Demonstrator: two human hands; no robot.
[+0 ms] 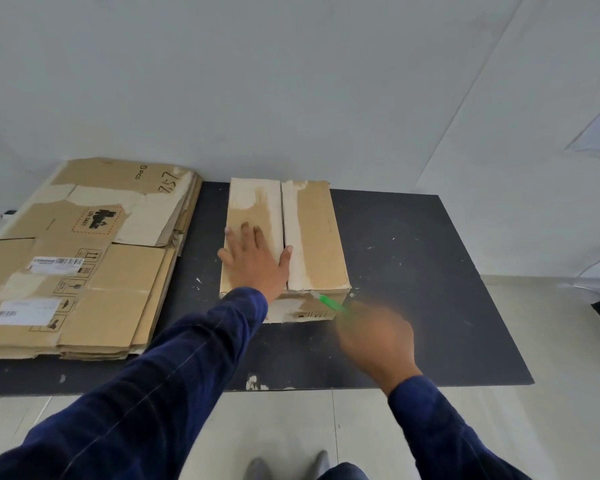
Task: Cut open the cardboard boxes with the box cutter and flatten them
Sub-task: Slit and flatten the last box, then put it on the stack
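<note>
Head cam thread, OP: so where's the cardboard box (316,237) sitting, and what are the hands up to?

Reply: it's mid black desk (413,271), toward the wall, top flaps closed with a seam down the middle. Your left hand (253,261) lies flat on the left flap, fingers (245,233) straight and spread, thumb reaching over the seam onto the right flap. Resting there, not gripping anything.

OP: and the cutter?

Reply: the green box cutter (329,302) is in the right hand (374,337), by the box's front right corner. Blade end is at the top front edge, touching or just off it, can't tell which. That hand is blurred, but it's closed round the handle; how each finger lies I can't make out.

OP: stuff on the left?

Reply: stack of flattened cardboard boxes (84,271), labels up, on the desk's left end, near the box but apart from it. Dark blue sleeves (194,341) on both arms.
</note>
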